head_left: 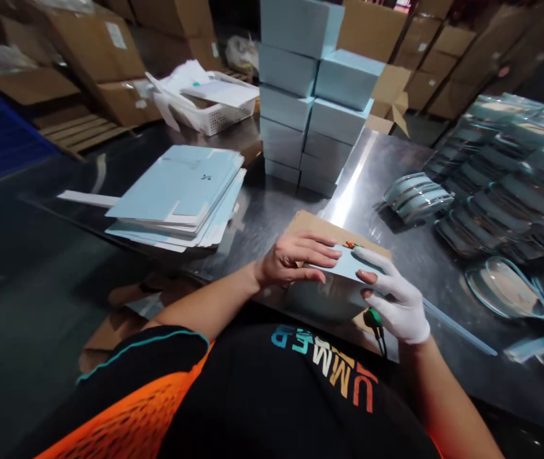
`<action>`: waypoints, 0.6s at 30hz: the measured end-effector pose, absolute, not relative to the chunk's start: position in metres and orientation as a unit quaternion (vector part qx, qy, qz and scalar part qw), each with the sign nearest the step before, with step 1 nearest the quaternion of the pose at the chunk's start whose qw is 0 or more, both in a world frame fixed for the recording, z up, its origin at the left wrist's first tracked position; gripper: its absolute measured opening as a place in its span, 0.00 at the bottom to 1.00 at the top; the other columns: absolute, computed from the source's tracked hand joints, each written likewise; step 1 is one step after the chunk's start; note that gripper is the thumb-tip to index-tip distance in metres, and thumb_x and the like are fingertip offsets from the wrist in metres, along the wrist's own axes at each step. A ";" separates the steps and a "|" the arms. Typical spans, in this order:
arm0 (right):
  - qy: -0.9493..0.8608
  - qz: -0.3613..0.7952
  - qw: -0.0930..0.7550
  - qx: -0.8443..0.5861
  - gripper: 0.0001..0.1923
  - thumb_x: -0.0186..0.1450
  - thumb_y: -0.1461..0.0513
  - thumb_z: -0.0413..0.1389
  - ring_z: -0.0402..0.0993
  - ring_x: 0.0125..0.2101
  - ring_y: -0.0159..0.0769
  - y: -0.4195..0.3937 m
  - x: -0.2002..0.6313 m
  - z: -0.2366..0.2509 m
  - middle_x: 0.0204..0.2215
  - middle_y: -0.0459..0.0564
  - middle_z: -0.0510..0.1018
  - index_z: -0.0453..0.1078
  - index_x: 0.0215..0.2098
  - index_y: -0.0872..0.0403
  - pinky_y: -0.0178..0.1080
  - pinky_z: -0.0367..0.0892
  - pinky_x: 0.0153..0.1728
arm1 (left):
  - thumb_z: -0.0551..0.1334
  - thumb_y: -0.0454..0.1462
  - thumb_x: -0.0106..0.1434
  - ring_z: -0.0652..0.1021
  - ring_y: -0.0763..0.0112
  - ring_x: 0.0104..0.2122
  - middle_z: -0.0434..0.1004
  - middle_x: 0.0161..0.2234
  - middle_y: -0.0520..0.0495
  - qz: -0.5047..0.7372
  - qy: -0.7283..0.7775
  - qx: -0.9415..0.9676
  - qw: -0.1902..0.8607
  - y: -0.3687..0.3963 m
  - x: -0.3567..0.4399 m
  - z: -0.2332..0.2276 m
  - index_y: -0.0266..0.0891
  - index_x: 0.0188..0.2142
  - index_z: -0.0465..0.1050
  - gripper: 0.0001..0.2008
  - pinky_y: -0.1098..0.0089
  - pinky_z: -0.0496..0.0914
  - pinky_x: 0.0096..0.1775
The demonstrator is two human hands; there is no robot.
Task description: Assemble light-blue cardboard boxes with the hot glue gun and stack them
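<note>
My left hand (295, 260), bare, grips the left side of a light blue box (343, 266) near the front edge of the steel table (396, 191). On the box's right side rests my right hand (393, 296), in a white glove with open fingertips, holding it too. The box lies over a brown cardboard sheet (314, 226). A small green object with a black cord (374, 322) hangs by my right palm.
A pile of flat blue box blanks (181, 191) lies at left. Stacked finished blue boxes (305, 95) stand behind. Several plastic-wrapped items in trays (506, 185) fill the right. A white basket of papers (209, 102) and brown cartons (95, 51) sit at the back.
</note>
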State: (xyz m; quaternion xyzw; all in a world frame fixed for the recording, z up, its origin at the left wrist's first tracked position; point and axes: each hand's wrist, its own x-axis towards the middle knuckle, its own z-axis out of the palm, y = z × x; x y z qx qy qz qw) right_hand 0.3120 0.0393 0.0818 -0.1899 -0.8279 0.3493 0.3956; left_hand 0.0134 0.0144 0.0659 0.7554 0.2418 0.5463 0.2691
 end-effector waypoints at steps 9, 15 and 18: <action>-0.776 0.368 0.416 -0.299 0.69 0.63 0.37 0.72 0.59 0.79 0.59 0.033 0.306 0.028 0.83 0.64 0.51 0.35 0.86 0.41 0.63 0.65 0.75 | 0.80 0.48 0.61 0.79 0.41 0.68 0.81 0.66 0.37 0.384 0.237 0.864 0.222 0.011 0.007 0.097 0.51 0.58 0.87 0.26 0.40 0.72 0.70; -0.811 0.373 0.399 -0.212 0.66 0.67 0.39 0.69 0.55 0.80 0.56 0.027 0.297 0.013 0.85 0.57 0.41 0.27 0.84 0.35 0.62 0.59 0.78 | 0.68 0.43 0.75 0.77 0.46 0.71 0.79 0.68 0.32 0.389 0.170 0.899 0.110 0.001 0.007 0.085 0.43 0.71 0.75 0.27 0.45 0.76 0.68; -0.804 0.390 0.382 -0.236 0.62 0.68 0.37 0.66 0.58 0.79 0.56 0.024 0.298 0.016 0.84 0.54 0.44 0.31 0.84 0.34 0.61 0.60 0.77 | 0.67 0.43 0.76 0.77 0.47 0.70 0.80 0.68 0.32 0.375 0.169 0.908 0.076 -0.001 0.008 0.085 0.43 0.72 0.73 0.27 0.47 0.78 0.66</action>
